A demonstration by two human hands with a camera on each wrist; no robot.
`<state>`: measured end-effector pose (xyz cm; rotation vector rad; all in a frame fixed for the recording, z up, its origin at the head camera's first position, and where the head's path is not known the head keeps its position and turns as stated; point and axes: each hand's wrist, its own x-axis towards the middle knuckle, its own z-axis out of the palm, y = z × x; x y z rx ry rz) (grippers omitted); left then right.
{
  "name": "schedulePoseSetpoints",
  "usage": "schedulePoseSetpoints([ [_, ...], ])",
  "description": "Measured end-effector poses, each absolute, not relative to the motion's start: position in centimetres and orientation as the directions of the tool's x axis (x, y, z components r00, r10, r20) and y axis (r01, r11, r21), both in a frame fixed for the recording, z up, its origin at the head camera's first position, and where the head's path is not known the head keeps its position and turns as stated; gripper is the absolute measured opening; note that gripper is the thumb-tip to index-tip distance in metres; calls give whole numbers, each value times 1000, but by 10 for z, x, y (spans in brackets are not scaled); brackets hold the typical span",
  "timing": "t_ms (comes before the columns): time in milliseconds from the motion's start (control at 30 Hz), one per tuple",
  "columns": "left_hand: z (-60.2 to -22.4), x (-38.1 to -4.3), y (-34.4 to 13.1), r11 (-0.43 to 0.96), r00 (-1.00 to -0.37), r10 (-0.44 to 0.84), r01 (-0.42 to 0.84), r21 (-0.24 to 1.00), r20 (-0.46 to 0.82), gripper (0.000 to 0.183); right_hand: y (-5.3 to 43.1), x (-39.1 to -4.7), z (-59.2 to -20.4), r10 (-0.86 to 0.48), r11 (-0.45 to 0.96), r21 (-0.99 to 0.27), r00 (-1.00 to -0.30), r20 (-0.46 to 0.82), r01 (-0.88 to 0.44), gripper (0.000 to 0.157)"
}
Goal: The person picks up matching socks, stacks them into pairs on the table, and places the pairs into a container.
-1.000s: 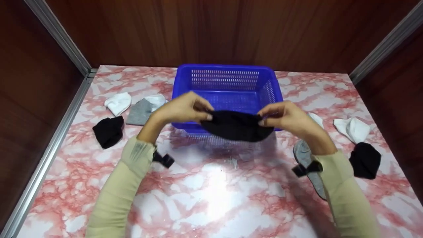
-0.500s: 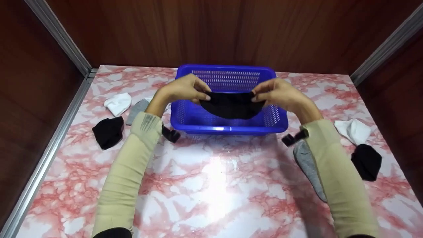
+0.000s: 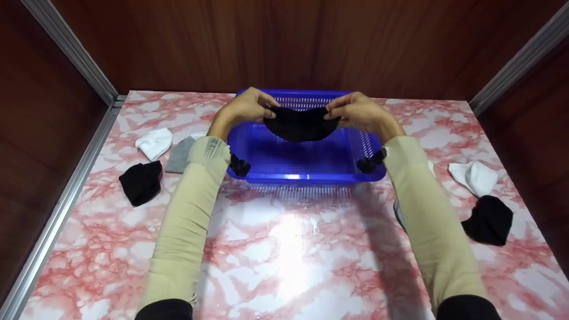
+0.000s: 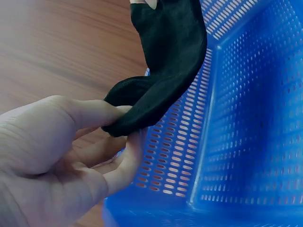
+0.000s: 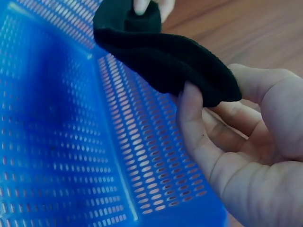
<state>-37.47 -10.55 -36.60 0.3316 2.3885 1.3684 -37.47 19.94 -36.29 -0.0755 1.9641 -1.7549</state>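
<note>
A black sock (image 3: 302,124) is stretched sideways above the far part of a blue plastic basket (image 3: 306,178). My left hand (image 3: 243,111) pinches one end between thumb and fingers, and my right hand (image 3: 364,113) pinches the other end. In the left wrist view the sock (image 4: 173,47) bends away from the thumb and fingertips. The right wrist view shows the sock (image 5: 156,61) folded along its length, with the basket's slotted wall (image 5: 147,137) below it.
On the left lie a white cloth piece (image 3: 154,143), a grey one (image 3: 178,156) and a black one (image 3: 141,182). At right are a white piece (image 3: 474,177) and a black one (image 3: 490,221). My right sleeve (image 3: 431,222) mostly covers a grey sock. Wooden panels (image 3: 293,49) enclose the table.
Both hands have carried the black sock away from me, from the basket's near rim to over its far side. The hands have come slightly closer together, and the sock sags between them.
</note>
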Motion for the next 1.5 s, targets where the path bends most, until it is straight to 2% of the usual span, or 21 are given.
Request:
schedulePoseSetpoints([
  [233, -384, -386, -101, 560, -932, 356, 161, 813, -61, 34, 198, -381, -383, -365, 150, -958, -887, -283, 244, 14],
  [367, -392, -389, -97, 586, -938, 341, 169, 793, -53, 35, 200, -382, -393, -347, 152, -958, -895, -281, 242, 12],
  [500, -395, -391, -94, 603, -939, 330, 134, 786, -93, 35, 200, -385, -398, -341, 182, -953, -894, -291, 241, 11],
  [767, -397, -394, -92, 671, -896, 332, 5, 741, -295, 35, 199, -389, -403, -333, 423, -895, -893, -303, 146, 14],
  [900, -397, -393, -89, 675, -862, 331, -68, 735, -384, 29, 199, -390, -409, -344, 522, -846, -881, -325, 108, 14],
  [1100, -396, -393, -80, 700, -776, 329, -183, 691, -538, 6, 200, -393, -413, -386, 636, -769, -840, -381, 56, 7],
  [1200, -396, -395, -77, 738, -727, 320, -210, 641, -607, 6, 199, -394, -413, -402, 682, -731, -823, -402, 24, 4],
  [1367, -398, -398, -76, 783, -717, 298, -193, 591, -630, 10, 199, -395, -413, -401, 753, -657, -821, -407, -43, 23],
  [1500, -402, -400, -77, 781, -751, 301, -159, 604, -587, 8, 200, -397, -414, -387, 794, -604, -824, -414, -69, 16],
])
